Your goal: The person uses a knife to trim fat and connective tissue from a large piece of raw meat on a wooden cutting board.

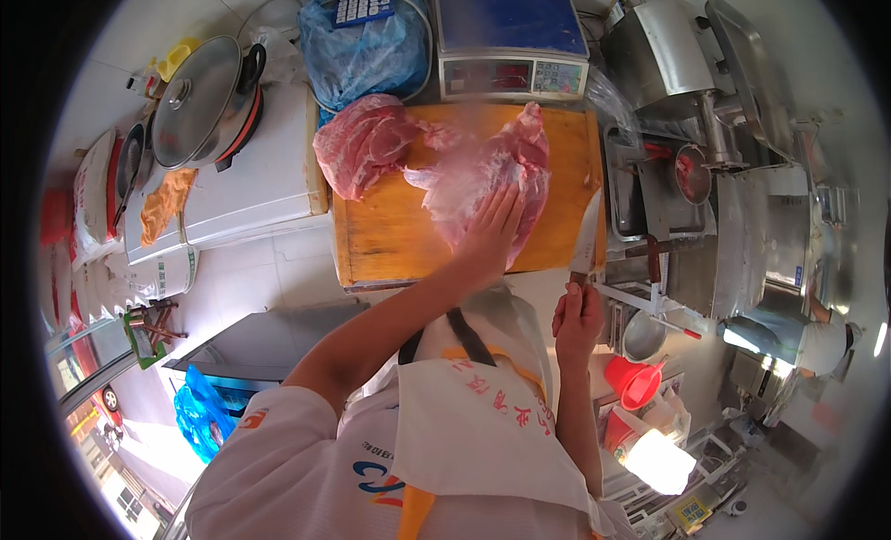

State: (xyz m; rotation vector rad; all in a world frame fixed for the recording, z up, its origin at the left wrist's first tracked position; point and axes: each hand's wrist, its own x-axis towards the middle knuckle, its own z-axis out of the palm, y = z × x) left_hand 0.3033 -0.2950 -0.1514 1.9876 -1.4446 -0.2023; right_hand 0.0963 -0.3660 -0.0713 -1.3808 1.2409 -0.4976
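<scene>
A large piece of raw meat (529, 159) with a pale, fatty face lies on the right half of a wooden cutting board (385, 243). My left hand (492, 229) rests flat on its near side, fingers stretched out. In my right hand (577, 315), the fingers are wrapped round the handle of a knife (586, 235). Its broad blade points away from me beside the board's right edge, apart from the meat. A second chunk of raw meat (367, 143) sits at the board's far left. A hazy smear blurs part of the view over the larger piece.
Behind the board stands a scale (512, 29), with a blue plastic bag (357, 52) beside it. A lidded pan (204, 104) is on the left counter. To the right are a meat grinder (673, 62), metal trays, a cleaver (652, 201) and red buckets (634, 382). Another person (817, 340) is farther right.
</scene>
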